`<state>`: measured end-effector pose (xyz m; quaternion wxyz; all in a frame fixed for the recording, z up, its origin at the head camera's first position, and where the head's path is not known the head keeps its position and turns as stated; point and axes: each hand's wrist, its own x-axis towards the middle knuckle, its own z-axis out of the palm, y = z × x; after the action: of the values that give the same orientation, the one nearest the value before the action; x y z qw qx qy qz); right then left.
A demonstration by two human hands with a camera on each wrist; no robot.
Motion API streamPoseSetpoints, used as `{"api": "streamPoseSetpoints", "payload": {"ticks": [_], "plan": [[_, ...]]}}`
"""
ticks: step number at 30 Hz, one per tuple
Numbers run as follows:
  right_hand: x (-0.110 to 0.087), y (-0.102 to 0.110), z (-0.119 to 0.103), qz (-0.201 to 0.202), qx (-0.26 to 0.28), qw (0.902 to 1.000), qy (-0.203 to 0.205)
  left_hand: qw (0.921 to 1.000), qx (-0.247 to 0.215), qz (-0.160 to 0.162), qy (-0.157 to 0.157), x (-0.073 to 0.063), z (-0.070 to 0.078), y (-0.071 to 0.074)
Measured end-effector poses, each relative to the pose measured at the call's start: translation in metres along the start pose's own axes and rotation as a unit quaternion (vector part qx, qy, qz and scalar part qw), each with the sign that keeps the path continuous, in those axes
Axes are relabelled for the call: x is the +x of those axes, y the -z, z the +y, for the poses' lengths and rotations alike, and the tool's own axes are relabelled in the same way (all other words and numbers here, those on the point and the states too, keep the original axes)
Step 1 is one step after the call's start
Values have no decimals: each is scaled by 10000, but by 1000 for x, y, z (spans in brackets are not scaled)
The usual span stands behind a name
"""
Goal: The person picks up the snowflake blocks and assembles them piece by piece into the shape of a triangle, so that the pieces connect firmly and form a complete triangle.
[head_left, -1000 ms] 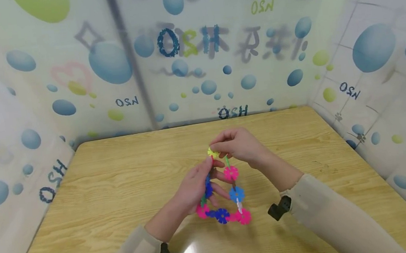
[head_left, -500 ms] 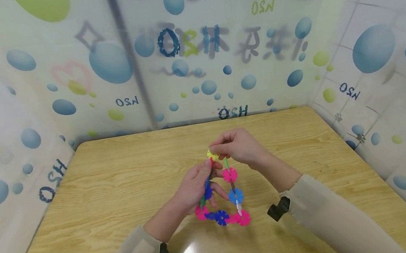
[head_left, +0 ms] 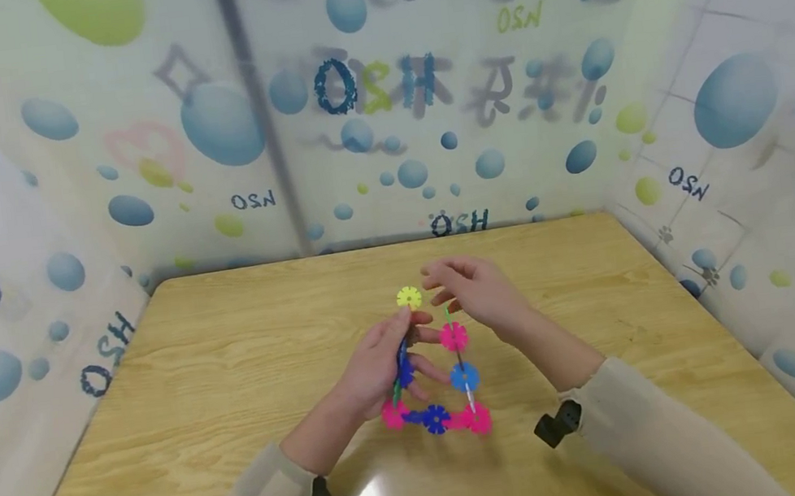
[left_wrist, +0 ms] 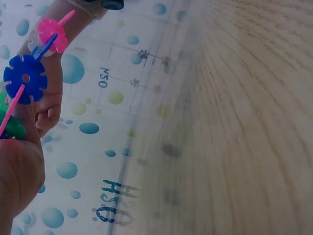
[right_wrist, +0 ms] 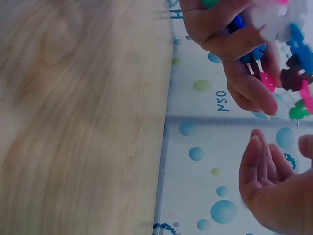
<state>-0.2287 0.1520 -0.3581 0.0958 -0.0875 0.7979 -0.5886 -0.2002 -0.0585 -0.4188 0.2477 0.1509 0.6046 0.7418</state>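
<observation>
My left hand (head_left: 381, 360) pinches a chain of interlocking flower-shaped plastic discs between thumb and fingers. At its top, just past the thumb, stands a yellow disc (head_left: 409, 297). Below the hand the chain bends through a pink disc (head_left: 395, 414) and a dark blue disc (head_left: 436, 419), then rises past a light blue disc (head_left: 465, 377) to a green disc (head_left: 448, 315) seen edge-on. My right hand (head_left: 479, 292) hovers beside the yellow disc, above the green one, its fingers loosely bent with nothing between them. The right wrist view shows a white disc (right_wrist: 274, 22) nearest that camera.
A wooden table (head_left: 245, 331) lies beneath both hands. Behind it and at both sides hang pale curtains (head_left: 376, 193) printed with bubbles and lettering. Each sleeve carries a small black wrist camera (head_left: 559, 423) at the cuff.
My right hand has let go of the yellow disc and moved slightly right, its fingers loosening. The yellow disc now shows whole. My left hand keeps its grip on the chain.
</observation>
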Motion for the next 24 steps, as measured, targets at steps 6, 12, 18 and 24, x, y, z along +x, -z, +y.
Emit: {"api": "streamPoseSetpoints", "payload": {"ticks": [6, 12, 18, 24], "plan": [[-24, 8, 18, -132, 119, 9998, -83, 9985, 0, 539, 54, -2, 2, 5], [-33, 4, 32, -280, 403, 9982, 344, 9979, -220, 610, -18, 2, 3, 4], [-33, -4, 34, -134, 372, 9968, 688, 9969, -353, 644, -294, 5, 3, 1], [-32, -8, 35, -57, 227, 9972, 706, 9950, -295, 716, -623, 6, 5, -2]]}}
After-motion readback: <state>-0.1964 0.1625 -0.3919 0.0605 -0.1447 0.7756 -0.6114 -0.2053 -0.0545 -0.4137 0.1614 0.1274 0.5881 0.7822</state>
